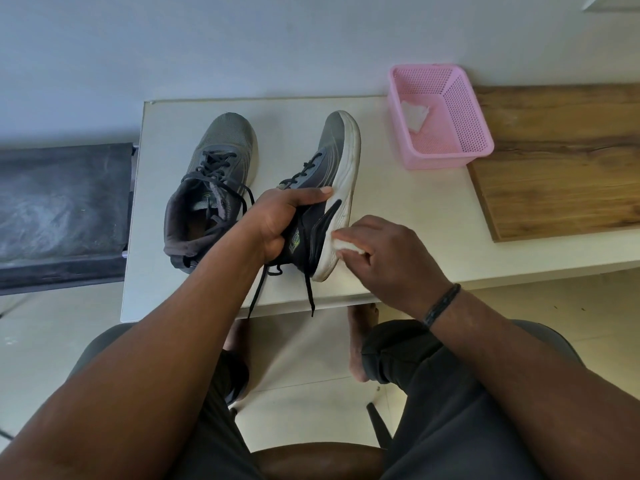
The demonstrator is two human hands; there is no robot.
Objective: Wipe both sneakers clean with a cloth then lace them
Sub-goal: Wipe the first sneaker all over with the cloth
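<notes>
A pale table (294,109) fills the middle of the view, with a wooden board (561,161) lying on its right end and a dark padded bench (62,209) butting against its left side. On the table's far right part, touching the board's corner, sits a pink perforated basket (464,133) with a crumpled white wipe (414,116) inside. Two grey sneakers stand near the table's middle — the left sneaker (214,168) rests upright on its sole, laces loose, while the right sneaker (332,161) is tipped onto its side so its white sole edge faces up and to the right. The left hand (280,220) grips this tilted sneaker around its collar, thumb stretched along the side. The right hand (391,254), a dark band on its wrist, pinches a small white cloth (349,244) in curled fingers and presses it against the white sole near the heel. Black laces (308,292) dangle past the table's near edge.
</notes>
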